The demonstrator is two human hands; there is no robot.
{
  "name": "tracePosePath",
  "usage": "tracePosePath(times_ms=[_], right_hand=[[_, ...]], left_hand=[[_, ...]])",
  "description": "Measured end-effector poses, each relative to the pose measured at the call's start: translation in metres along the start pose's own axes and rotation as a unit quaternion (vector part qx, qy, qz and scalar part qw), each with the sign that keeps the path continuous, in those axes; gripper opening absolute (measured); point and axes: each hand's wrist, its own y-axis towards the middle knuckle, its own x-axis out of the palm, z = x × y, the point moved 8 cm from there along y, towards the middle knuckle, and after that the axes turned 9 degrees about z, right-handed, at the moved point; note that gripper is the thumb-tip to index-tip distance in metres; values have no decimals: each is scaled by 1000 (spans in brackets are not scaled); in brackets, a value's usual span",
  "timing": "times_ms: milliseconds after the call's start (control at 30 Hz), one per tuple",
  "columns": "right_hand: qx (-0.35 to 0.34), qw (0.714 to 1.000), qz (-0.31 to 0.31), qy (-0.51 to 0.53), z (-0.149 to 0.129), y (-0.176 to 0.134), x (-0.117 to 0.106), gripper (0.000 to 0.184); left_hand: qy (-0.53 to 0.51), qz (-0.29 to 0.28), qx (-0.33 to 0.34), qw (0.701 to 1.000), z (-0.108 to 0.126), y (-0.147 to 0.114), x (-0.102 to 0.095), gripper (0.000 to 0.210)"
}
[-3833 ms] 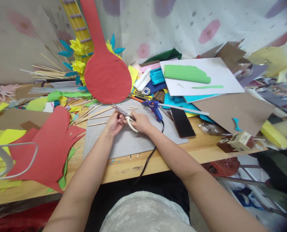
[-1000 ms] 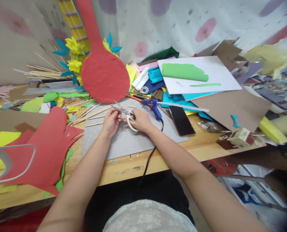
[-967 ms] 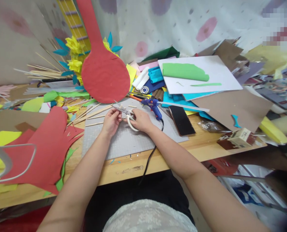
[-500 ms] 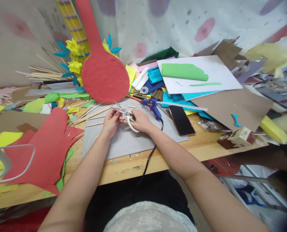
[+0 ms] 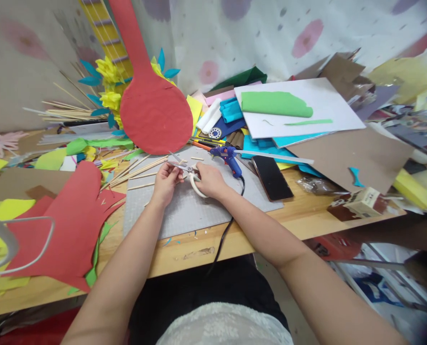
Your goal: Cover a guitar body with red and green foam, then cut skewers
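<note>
My right hand (image 5: 210, 180) grips white-handled scissors (image 5: 195, 187), their blades spread apart and pointing left. Close by on the left, my left hand (image 5: 166, 183) is closed in a pinch at the blades, on what looks like a short piece of thin wooden stick; most of it is hidden by the fingers. Both hands are above a grey cutting mat (image 5: 185, 215). Several thin wooden sticks (image 5: 141, 170) lie to the left of the hands, and a short cut piece (image 5: 196, 158) rests just beyond them. A blue glue gun (image 5: 228, 157) lies right of my right hand.
A red paper-covered guitar shape (image 5: 156, 115) stands behind the mat. Red paper (image 5: 59, 225) and scraps cover the left. A phone (image 5: 272, 177), white board (image 5: 342, 112), brown cardboard (image 5: 360, 153) and small box (image 5: 360, 203) are on the right. The glue gun's black cord (image 5: 225, 235) hangs over the table edge.
The view has shifted slightly. Both hands stay almost in place, with the scissors still spread at the left fingers.
</note>
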Motion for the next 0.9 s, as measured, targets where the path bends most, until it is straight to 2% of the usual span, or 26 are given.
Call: tracePosePath(times_ms=[267,600,767,900], right_hand=[[-19,998,51,12,-5,4,-6,23],[-5,999,14,-37,1,8,-6,25],[0,999,-4,-50,-3,9,-8,28],[-17,999,5,-38,-4,10,-9,26]], left_hand=[[18,5,19,1000,3,0,-1,29],[36,-8,42,998,7,-1,4,24],[79,32,99,991,16,-2,-1,19],[112,51,99,987,18,-2,-4,15]])
